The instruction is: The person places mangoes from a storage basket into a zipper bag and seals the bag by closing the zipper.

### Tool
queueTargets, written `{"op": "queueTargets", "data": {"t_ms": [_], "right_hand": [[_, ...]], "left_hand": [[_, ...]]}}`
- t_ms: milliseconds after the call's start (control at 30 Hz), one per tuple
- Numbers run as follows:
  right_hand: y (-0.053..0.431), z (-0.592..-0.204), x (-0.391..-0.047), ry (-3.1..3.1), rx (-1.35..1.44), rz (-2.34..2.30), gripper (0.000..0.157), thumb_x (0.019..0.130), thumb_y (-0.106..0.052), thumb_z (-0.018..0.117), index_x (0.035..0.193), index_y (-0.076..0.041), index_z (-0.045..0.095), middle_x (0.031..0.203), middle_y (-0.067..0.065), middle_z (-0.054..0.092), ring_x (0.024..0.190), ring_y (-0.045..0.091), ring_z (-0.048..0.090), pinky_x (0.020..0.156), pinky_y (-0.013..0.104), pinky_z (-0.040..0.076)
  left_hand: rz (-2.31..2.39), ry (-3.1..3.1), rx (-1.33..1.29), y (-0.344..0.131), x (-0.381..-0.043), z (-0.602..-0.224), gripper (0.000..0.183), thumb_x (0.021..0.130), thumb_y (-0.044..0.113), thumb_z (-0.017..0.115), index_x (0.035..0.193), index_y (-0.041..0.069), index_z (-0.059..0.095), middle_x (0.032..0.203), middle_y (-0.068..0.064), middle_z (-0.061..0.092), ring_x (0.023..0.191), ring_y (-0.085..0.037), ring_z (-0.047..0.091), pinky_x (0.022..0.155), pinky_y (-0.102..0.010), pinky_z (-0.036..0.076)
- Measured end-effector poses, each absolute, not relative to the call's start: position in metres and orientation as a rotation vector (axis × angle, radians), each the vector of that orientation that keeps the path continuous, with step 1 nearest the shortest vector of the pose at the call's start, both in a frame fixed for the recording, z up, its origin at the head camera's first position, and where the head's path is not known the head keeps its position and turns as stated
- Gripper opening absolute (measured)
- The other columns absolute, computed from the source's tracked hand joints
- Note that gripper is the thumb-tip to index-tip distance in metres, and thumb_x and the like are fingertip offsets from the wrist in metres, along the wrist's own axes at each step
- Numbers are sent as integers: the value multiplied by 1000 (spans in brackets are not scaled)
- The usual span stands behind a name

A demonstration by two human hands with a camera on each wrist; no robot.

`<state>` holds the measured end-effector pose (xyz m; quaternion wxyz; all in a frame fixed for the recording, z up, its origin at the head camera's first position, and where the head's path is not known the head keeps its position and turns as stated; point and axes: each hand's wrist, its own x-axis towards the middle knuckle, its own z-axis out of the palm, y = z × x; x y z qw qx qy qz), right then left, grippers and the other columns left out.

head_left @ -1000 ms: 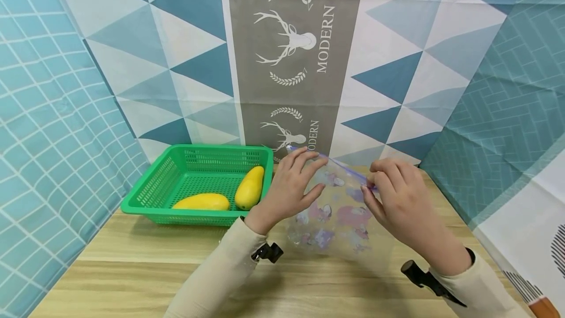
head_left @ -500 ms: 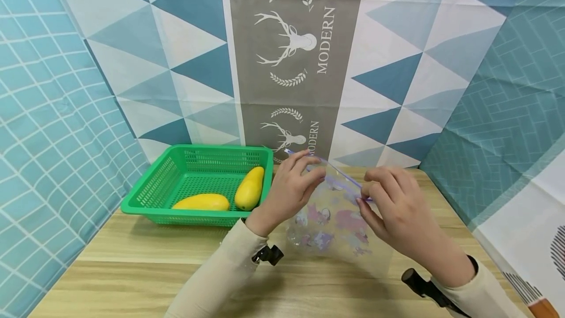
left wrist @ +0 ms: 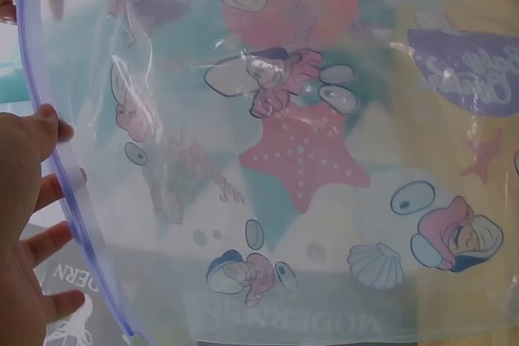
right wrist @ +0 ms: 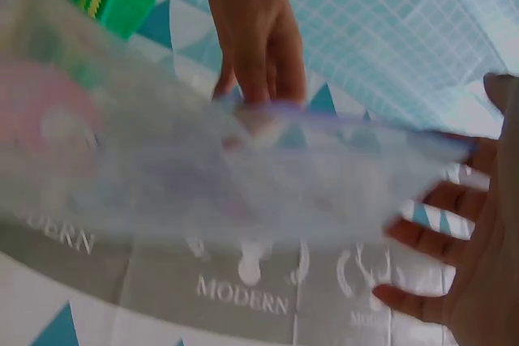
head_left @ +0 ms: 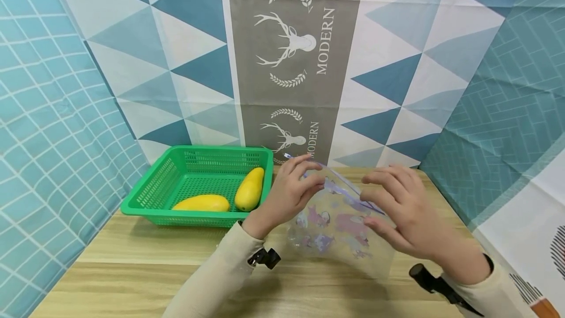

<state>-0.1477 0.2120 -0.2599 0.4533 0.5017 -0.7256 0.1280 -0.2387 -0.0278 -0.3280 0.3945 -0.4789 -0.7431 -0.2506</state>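
Note:
A see-through zip bag (head_left: 328,227) with pink and lilac cartoon prints and a purple zip strip (left wrist: 69,200) stands upright above the table, its mouth parted. My left hand (head_left: 287,193) pinches the top edge near the bag's left end. Close by the right end of the strip, my right hand (head_left: 410,217) has its fingers spread, thumb apart from the fingertips. In the right wrist view the bag is blurred, and the right hand's fingers (right wrist: 434,241) lie loosely beside its corner. Starfish and shell prints fill the left wrist view.
A green plastic basket (head_left: 185,214) stands at the back left of the wooden table (head_left: 145,269). Inside lie two yellow, mango-shaped fruits, one flat (head_left: 203,203) and one leaning on the right wall (head_left: 250,189). Patterned cloth walls (head_left: 185,53) enclose the table's back and sides.
The right hand has released the zip strip and spread its fingers, after moving slightly down with it. The bag's mouth has come apart. The left hand stays at the left end.

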Motion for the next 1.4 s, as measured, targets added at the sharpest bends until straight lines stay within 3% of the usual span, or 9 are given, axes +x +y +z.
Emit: {"op": "queueTargets", "data": {"t_ms": [167, 433, 867, 1000, 1233, 1400], "right_hand": [[236, -247, -161, -1808, 1275, 298, 47, 108, -39, 36, 98, -2, 64, 105, 21, 62, 97, 39, 54, 89, 50, 34], [260, -251, -197, -1979, 1232, 258, 43, 108, -39, 36, 113, -6, 64, 114, 17, 60, 103, 37, 54, 87, 55, 37], [233, -262, -213, -1992, 1394, 130, 38, 110, -24, 29, 135, -22, 58, 123, 16, 58, 107, 35, 57, 88, 54, 46], [228, -261, -213, -1983, 1433, 115, 43, 109, -17, 25, 132, -24, 60, 125, 15, 57, 108, 36, 56, 87, 55, 47], [227, -257, -213, -1971, 1464, 95, 37, 110, -19, 27, 109, -17, 64, 126, 16, 57, 110, 37, 54, 87, 54, 47], [233, -254, -212, -1984, 1434, 78, 37, 109, -18, 27, 104, -13, 63, 123, 17, 57, 109, 37, 54, 86, 52, 48]], "left_hand": [[-613, -1854, -1243, -29, -239, -329, 8, 99, 18, 62, 99, 12, 67, 117, -12, 63, 130, -37, 48, 111, -51, 33], [-581, -1852, -1231, -31, -237, -328, 16, 102, 23, 57, 100, 13, 69, 119, -11, 63, 130, -38, 48, 108, -56, 34], [-519, -1821, -1276, -28, -233, -324, 25, 106, 28, 49, 100, 14, 69, 122, -11, 61, 131, -37, 46, 110, -53, 33], [-511, -1826, -1294, -28, -232, -323, 18, 103, 25, 55, 101, 14, 69, 122, -12, 60, 132, -37, 45, 110, -54, 33], [-484, -1825, -1292, -29, -231, -321, 16, 102, 24, 58, 100, 14, 70, 123, -12, 60, 131, -37, 45, 110, -54, 33], [-466, -1806, -1262, -31, -232, -320, 10, 98, 22, 64, 98, 14, 71, 122, -12, 62, 128, -39, 48, 107, -56, 36]]}}
